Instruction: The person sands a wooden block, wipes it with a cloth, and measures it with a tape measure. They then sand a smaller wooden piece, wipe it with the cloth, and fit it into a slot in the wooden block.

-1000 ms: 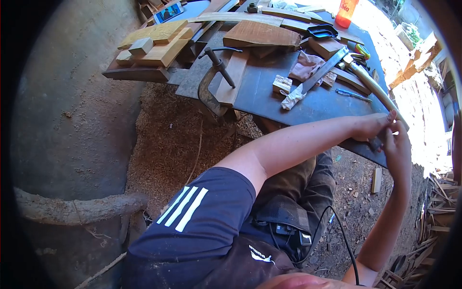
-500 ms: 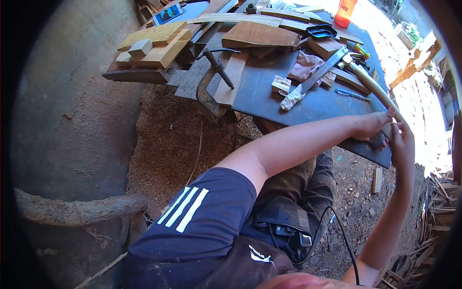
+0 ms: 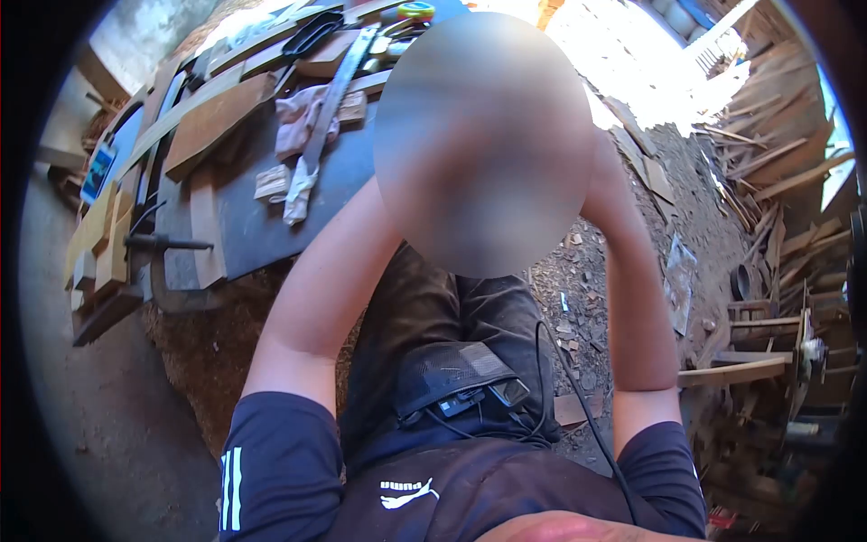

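A blurred oval covers both my hands in the head view, so their fingers and anything in them are hidden. My left forearm (image 3: 339,253) reaches up into the blur beside the dark workbench (image 3: 248,230). From the other side, my right forearm (image 3: 632,262) bends up into it. Nearest my left arm on the bench lie a long metal blade (image 3: 338,104) with a white-wrapped end, a pink cloth (image 3: 296,116) and a small wooden block (image 3: 271,183). A green-and-yellow tape measure (image 3: 415,12) sits at the far edge.
A thick brown board (image 3: 212,126), a black tray (image 3: 312,34) and a phone (image 3: 97,172) are on the bench. A C-clamp (image 3: 167,242) grips its near edge. Scrap wood (image 3: 768,163) is heaped at right. A black cable (image 3: 578,397) runs from my waist pouch (image 3: 452,375).
My view has swung right, so the bench sits farther left. Both hands, seen earlier together at a hammer's long wooden handle by the bench corner, are now behind the blur.
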Available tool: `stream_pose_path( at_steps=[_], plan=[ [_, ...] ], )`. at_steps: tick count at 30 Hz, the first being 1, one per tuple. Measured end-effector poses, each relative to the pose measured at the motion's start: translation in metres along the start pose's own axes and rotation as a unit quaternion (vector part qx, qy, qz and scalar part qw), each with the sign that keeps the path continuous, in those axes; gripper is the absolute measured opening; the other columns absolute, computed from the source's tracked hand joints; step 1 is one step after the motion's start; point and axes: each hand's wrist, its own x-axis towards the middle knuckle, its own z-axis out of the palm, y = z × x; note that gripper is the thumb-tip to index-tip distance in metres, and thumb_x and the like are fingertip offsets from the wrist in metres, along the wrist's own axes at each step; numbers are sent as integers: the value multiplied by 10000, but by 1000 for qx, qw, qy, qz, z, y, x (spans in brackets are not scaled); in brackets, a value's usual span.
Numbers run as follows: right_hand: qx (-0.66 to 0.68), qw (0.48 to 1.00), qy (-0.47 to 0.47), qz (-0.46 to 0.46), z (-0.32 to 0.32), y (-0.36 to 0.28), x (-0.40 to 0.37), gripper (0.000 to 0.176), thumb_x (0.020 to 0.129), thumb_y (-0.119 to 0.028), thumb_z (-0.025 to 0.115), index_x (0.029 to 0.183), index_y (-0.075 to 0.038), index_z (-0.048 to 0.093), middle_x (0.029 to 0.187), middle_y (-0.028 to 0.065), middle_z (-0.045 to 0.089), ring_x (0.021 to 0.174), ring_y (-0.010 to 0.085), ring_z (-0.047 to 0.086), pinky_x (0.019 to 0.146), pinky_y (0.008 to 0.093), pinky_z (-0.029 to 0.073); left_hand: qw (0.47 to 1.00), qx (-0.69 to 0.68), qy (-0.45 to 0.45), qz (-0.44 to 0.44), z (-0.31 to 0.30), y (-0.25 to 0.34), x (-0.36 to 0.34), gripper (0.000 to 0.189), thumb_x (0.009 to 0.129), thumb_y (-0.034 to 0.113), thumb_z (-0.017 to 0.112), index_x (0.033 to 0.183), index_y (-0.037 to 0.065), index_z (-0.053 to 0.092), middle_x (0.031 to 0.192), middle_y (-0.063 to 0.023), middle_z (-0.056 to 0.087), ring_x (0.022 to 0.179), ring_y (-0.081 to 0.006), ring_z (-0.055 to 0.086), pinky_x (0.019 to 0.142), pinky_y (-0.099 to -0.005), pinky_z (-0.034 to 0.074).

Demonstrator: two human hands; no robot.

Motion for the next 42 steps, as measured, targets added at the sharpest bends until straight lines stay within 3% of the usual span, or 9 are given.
stream_pose_path(
  at_steps=[2, 3, 9, 23, 30, 32, 34, 37, 42],
  plan=[
    [-15, 1000, 6, -25, 2, 8, -1, 310, 1029, -225, 582, 1259, -18, 593, 868, 59, 724, 605, 67, 604, 498, 228, 453, 999, -4, 35, 0, 3, 2, -1, 877, 981, 746, 238, 1472, 49, 444, 1400, -150, 554, 1306, -288, 536, 1102, -494, 424],
    [-93, 992, 59, -65, 1, 11, 1, 282, 960, -190, 632, 1197, -44, 676, 870, 122, 741, 734, 222, 695, 684, 361, 538, 999, -31, 19, 8, -1, 0, 1, 885, 981, 746, 236, 1482, 45, 437, 1416, -154, 538, 1325, -288, 516, 1110, -503, 413],
    [-354, 877, 167, -278, 15, 20, 7, 287, 906, -176, 687, 1181, -96, 707, 817, 118, 657, 765, 318, 617, 727, 420, 513, 998, -59, 31, -13, -1, 2, -2, 894, 981, 746, 233, 1475, 33, 446, 1379, -146, 569, 1310, -275, 528, 1116, -473, 411],
    [-244, 948, 113, -170, 10, 29, 24, 294, 929, -24, 639, 1194, -106, 739, 1055, 143, 615, 987, 271, 668, 814, 362, 547, 993, -77, 81, -38, 13, 10, -4, 869, 984, 733, 210, 1434, 30, 452, 1398, -175, 533, 1339, -300, 502, 1147, -497, 387],
    [-232, 933, 12, -275, 7, 22, 19, 236, 917, 4, 661, 1100, -95, 772, 1044, 127, 619, 994, 261, 677, 829, 349, 557, 991, -25, 124, -33, 18, 15, -10, 903, 972, 748, 208, 1426, -3, 419, 1331, -192, 577, 1248, -319, 578, 1081, -531, 447],
    [-99, 990, 4, -104, -2, 32, 32, 263, 921, 54, 619, 1092, -81, 768, 1137, 104, 591, 826, 172, 678, 744, 267, 578, 992, -88, 81, -36, 1, 5, 1, 900, 973, 746, 222, 1387, -14, 466, 1307, -191, 591, 1217, -299, 597, 1037, -497, 486],
    [-86, 995, 2, -50, -6, 34, 33, 261, 915, 58, 617, 1086, -74, 766, 1168, 106, 581, 897, 191, 673, 785, 277, 582, 993, -80, 68, -59, -8, 2, 3, 883, 984, 732, 228, 1380, -22, 460, 1298, -204, 593, 1191, -292, 617, 1004, -482, 511],
    [-244, 943, -43, -223, 8, 15, 6, 248, 895, 47, 638, 1070, -71, 768, 1108, 99, 609, 1051, 202, 637, 819, 296, 584, 996, -46, 64, -41, -22, -3, 8, 874, 985, 730, 217, 1406, -7, 427, 1304, -186, 599, 1214, -303, 609, 1029, -523, 494],
    [-156, 981, -3, -112, -6, 29, 25, 274, 880, 52, 618, 1060, -82, 775, 1033, 126, 611, 998, 253, 645, 869, 360, 542, 995, -57, 78, -34, 1, 1, 1, 829, 989, 725, 216, 1412, 51, 445, 1304, -158, 607, 1226, -303, 600, 1038, -526, 485]
  ],
)
